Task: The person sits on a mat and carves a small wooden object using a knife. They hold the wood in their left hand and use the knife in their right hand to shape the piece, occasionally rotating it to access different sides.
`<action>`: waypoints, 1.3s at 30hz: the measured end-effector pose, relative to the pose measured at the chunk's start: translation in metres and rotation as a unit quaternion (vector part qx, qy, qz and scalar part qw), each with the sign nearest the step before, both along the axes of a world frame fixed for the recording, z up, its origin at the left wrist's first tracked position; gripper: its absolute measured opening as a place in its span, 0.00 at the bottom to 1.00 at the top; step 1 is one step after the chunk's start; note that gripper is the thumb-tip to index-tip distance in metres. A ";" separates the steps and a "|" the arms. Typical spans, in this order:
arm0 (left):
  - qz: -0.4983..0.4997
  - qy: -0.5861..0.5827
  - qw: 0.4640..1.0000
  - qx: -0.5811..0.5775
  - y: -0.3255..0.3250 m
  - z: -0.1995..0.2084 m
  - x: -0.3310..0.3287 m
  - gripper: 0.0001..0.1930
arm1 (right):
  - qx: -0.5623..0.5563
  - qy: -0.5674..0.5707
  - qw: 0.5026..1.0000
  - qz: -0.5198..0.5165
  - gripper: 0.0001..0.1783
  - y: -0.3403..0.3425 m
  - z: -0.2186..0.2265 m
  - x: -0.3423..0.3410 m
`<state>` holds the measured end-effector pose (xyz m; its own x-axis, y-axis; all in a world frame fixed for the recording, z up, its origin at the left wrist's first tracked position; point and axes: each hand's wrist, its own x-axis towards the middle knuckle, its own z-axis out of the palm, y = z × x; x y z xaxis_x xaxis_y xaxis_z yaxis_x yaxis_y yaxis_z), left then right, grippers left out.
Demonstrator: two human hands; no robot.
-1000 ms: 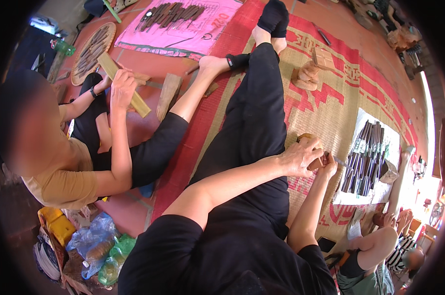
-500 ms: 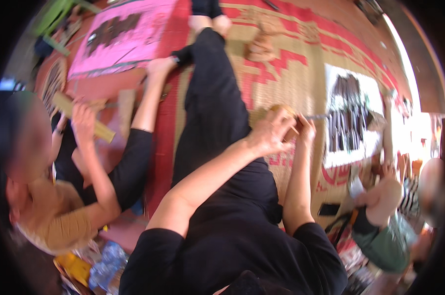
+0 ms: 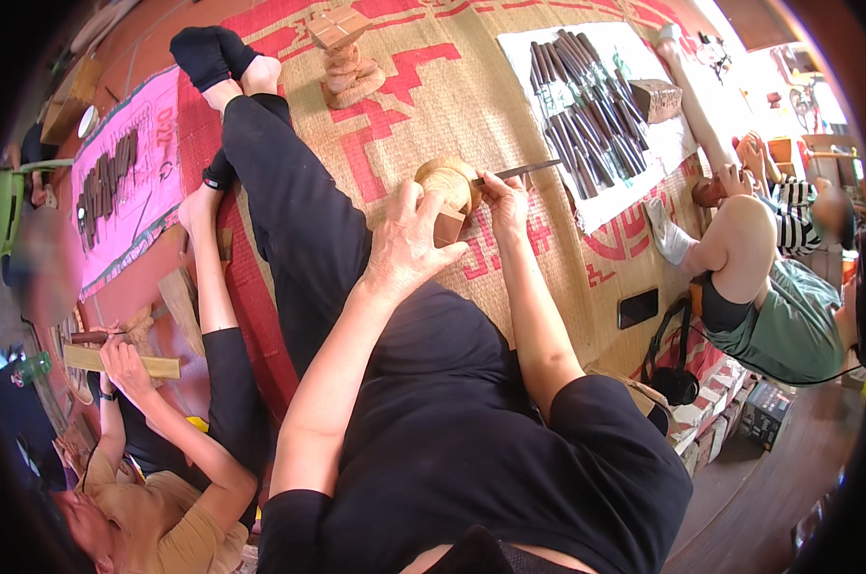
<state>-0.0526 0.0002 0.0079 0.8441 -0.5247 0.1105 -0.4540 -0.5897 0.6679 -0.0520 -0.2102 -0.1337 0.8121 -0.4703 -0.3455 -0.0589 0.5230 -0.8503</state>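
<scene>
My left hand point(image 3: 406, 247) grips a rounded piece of light wood point(image 3: 445, 184) with a squarish block end, held over my lap. My right hand point(image 3: 503, 198) holds a thin carving chisel point(image 3: 519, 171) whose metal blade points right, its tip against the wood. My legs in black trousers point(image 3: 294, 215) stretch away across a woven mat point(image 3: 433, 86) with red patterns.
A white cloth point(image 3: 624, 57) holds several dark chisels point(image 3: 581, 100). A carved wooden piece point(image 3: 349, 59) stands at the mat's far end. On my left a person point(image 3: 155, 450) holds a wooden strip point(image 3: 117, 362); a pink sheet point(image 3: 127, 177) with tools lies beyond. At right sits a person in green shorts point(image 3: 777, 316).
The view has swung left and tilted, so the mat and the chisel cloth now sit higher and more central. My hands stay on the wood and chisel.
</scene>
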 end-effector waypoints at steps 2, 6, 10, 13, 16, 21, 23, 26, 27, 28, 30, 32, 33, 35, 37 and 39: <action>-0.004 -0.008 1.000 0.002 0.000 -0.001 -0.001 0.33 | 0.021 0.032 0.998 -0.051 0.07 -0.013 -0.011 0.003; 0.000 0.000 1.000 0.003 0.000 -0.001 0.002 0.34 | 0.026 0.021 0.998 -0.057 0.07 -0.008 0.003 0.007; -0.002 0.016 1.000 -0.009 -0.001 0.002 0.002 0.33 | 0.024 0.015 0.999 -0.015 0.06 0.003 0.006 0.008; -0.004 0.001 1.000 -0.019 -0.001 0.001 0.001 0.33 | 0.014 0.065 0.995 -0.080 0.06 -0.015 -0.008 0.008; 0.003 0.000 1.000 -0.011 -0.001 -0.001 0.000 0.34 | 0.035 0.033 0.998 -0.042 0.06 -0.012 -0.003 0.009; 0.005 0.000 1.000 -0.028 -0.002 -0.001 0.001 0.33 | 0.032 0.018 0.999 -0.025 0.06 0.002 0.003 0.015; 0.002 -0.008 1.000 -0.027 -0.002 -0.002 -0.001 0.32 | -0.019 0.045 0.996 -0.071 0.05 -0.013 -0.004 0.017; 0.006 -0.016 1.000 -0.015 -0.001 -0.002 0.001 0.33 | 0.011 0.032 0.999 -0.043 0.06 -0.012 0.006 0.020; 0.008 -0.014 1.000 -0.010 -0.001 -0.001 0.001 0.33 | 0.009 0.032 0.999 -0.026 0.06 -0.007 0.013 0.019; 0.010 -0.012 1.000 -0.005 -0.002 -0.001 0.001 0.33 | 0.014 0.010 1.000 -0.009 0.07 -0.003 0.014 0.019; 0.008 -0.001 1.000 -0.022 -0.002 0.001 0.001 0.33 | -0.016 0.024 1.000 0.010 0.07 -0.002 0.008 0.019; 0.007 0.002 1.000 -0.027 -0.001 0.001 0.000 0.32 | -0.043 0.040 0.998 -0.020 0.07 -0.008 0.003 0.021; 0.008 -0.003 1.000 -0.023 -0.002 0.000 0.000 0.32 | -0.067 0.051 0.995 -0.049 0.07 -0.015 0.006 0.025; 0.007 -0.012 1.000 -0.017 -0.001 0.000 0.001 0.32 | -0.025 0.060 0.994 -0.085 0.07 -0.019 0.007 0.023; 0.005 -0.015 1.000 -0.015 -0.001 -0.002 -0.001 0.32 | -0.021 0.050 0.998 -0.037 0.07 -0.011 0.022 0.023; 0.008 -0.008 1.000 -0.015 0.001 0.000 0.001 0.32 | -0.021 0.025 0.999 0.004 0.07 -0.001 0.016 0.027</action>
